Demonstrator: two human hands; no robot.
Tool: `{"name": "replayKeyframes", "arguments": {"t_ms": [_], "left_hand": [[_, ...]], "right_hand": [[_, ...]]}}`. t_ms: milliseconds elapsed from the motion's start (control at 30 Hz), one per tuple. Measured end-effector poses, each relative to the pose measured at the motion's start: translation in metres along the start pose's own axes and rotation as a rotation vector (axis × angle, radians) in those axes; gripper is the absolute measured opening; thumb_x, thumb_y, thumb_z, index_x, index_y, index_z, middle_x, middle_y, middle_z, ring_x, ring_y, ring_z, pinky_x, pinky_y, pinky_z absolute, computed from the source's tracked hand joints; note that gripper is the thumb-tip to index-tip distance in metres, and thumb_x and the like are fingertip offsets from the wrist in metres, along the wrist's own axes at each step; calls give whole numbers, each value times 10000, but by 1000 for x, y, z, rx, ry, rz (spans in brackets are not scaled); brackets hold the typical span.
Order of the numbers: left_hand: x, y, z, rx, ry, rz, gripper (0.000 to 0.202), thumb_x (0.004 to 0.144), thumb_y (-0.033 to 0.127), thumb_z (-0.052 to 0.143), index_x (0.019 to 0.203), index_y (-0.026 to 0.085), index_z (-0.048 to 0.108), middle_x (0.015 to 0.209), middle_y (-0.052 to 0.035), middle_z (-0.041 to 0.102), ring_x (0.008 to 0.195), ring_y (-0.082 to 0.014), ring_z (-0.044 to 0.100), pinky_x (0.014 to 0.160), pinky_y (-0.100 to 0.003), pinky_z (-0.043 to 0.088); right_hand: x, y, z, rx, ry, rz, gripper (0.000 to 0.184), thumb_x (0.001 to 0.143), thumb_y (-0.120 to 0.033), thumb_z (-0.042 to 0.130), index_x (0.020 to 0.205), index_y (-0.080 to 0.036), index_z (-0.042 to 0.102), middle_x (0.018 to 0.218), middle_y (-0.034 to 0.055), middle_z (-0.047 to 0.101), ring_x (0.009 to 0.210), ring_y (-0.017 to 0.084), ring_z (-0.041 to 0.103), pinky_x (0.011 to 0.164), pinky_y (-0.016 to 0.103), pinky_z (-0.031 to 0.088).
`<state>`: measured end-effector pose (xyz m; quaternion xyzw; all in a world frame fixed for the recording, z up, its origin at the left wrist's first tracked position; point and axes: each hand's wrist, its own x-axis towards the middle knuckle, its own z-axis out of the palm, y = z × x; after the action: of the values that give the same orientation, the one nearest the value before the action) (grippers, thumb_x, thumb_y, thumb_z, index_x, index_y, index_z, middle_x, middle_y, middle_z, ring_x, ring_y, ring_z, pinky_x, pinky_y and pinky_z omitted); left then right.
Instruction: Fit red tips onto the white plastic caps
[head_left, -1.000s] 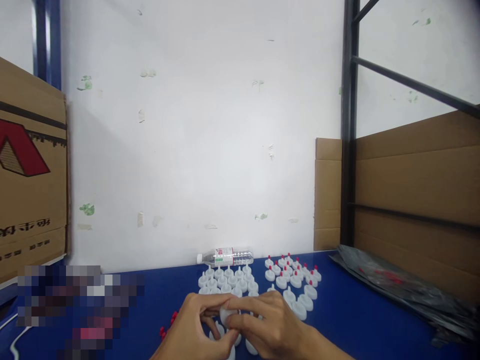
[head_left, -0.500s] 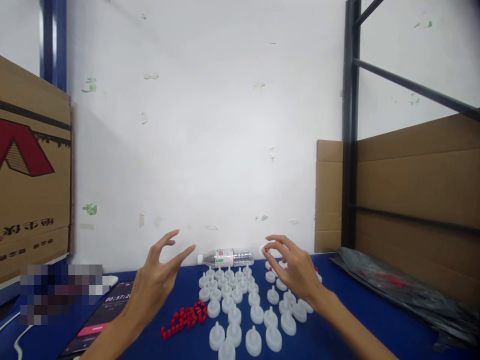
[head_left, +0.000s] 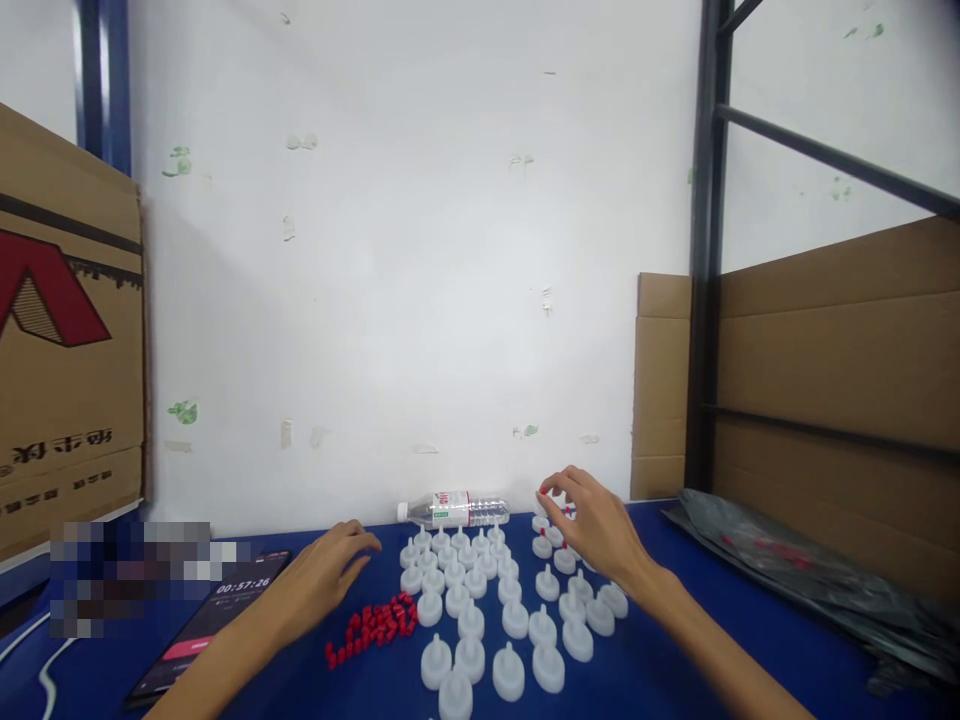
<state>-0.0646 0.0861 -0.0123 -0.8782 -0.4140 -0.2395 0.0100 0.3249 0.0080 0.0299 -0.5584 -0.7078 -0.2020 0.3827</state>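
White nozzle caps, round with a pointed spout, stand upright in a loose group across the blue table. To their left lies a heap of small red tip caps. My left hand hangs just behind and left of that heap, its fingers bent, thumb apart, and nothing in it. At the back right, the thumb and fingertips of my right hand pinch the red tip of a nozzle cap; its white base is mostly hidden. Close by, partly behind that hand, stand several red-tipped nozzle caps.
A clear plastic bottle lies on its side against the wall. On the left are a phone with a running timer, a white cable and a printed carton. Grey plastic bags lie at the right, beside a dark metal frame.
My left hand has come down towards the red tip caps, its fingers less spread. My right hand has moved slightly lower with the red-tipped nozzle cap, near the other red-tipped ones.
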Motion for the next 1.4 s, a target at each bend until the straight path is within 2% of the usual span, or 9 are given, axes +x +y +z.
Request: {"name": "replayKeyframes", "arguments": {"t_ms": [100, 233, 500, 633, 733, 833, 967, 1133, 1400], "left_hand": [[0, 7, -5, 23, -14, -22, 311, 991, 273, 405, 1111, 241, 691, 1144, -71, 657, 991, -223, 682, 906, -321, 498], [1, 15, -11, 81, -25, -55, 345, 988, 281, 377, 1114, 259, 698, 1145, -63, 666, 928, -229, 701, 847, -320, 494], [1, 25, -21, 87, -106, -163, 354, 955, 300, 392, 1068, 250, 724, 1065, -85, 742, 1015, -286, 670, 844, -345, 457], [2, 27, -22, 44, -139, -184, 357, 948, 314, 392, 1034, 249, 732, 904, -71, 756, 909, -275, 690, 756, -322, 451], [2, 26, -21, -23, -191, -185, 311, 898, 283, 440, 958, 246, 743, 799, -30, 751, 790, -226, 694, 675, -274, 439], [1, 22, -18, -75, -236, -194, 278, 854, 325, 502, 882, 222, 758, 764, -33, 748, 712, -214, 683, 623, -263, 428], [0, 22, -16, -137, -276, -208, 330, 852, 425, 523, 844, 206, 769, 743, -39, 744, 688, -212, 673, 596, -260, 419], [0, 25, -19, -218, -330, -224, 355, 821, 471, 552, 821, 186, 763, 665, -22, 707, 610, -192, 640, 538, -242, 416], [-1, 20, -18, -297, -351, -259, 340, 761, 484, 610, 827, 173, 731, 614, -6, 652, 537, -173, 587, 464, -233, 422]], "right_hand": [[-2, -3, 3, 10, -25, -29, 168, 980, -321, 511, 948, -241, 656, 929, 27, 655, 826, 190, 653, 658, 290, 480], [-3, -4, 2, 4, -17, -27, 172, 985, -326, 508, 950, -244, 655, 844, 15, 632, 786, 186, 638, 644, 289, 461], [-2, -5, 0, 31, -54, -21, 182, 991, -336, 500, 944, -246, 650, 812, -4, 630, 720, 170, 621, 644, 293, 435], [0, -3, -3, 51, -96, 1, 212, 994, -357, 478, 957, -247, 655, 796, -14, 658, 614, 147, 604, 612, 290, 423], [2, 3, -5, 15, -121, 39, 220, 974, -372, 482, 964, -245, 661, 772, -5, 681, 645, 171, 627, 605, 290, 409], [5, 10, -9, -3, -179, 75, 227, 958, -381, 488, 960, -248, 672, 725, -6, 701, 659, 188, 649, 597, 284, 390], [10, 16, -18, -1, -236, 109, 230, 967, -394, 486, 979, -263, 675, 644, -26, 696, 613, 186, 647, 580, 273, 359], [11, 27, -24, -120, -380, 157, 222, 951, -383, 517, 944, -256, 699, 759, 10, 746, 720, 205, 680, 600, 273, 352], [2, 53, -18, -206, -586, 182, 137, 792, -269, 646, 834, -231, 771, 856, 83, 768, 777, 256, 693, 604, 289, 349]]}}
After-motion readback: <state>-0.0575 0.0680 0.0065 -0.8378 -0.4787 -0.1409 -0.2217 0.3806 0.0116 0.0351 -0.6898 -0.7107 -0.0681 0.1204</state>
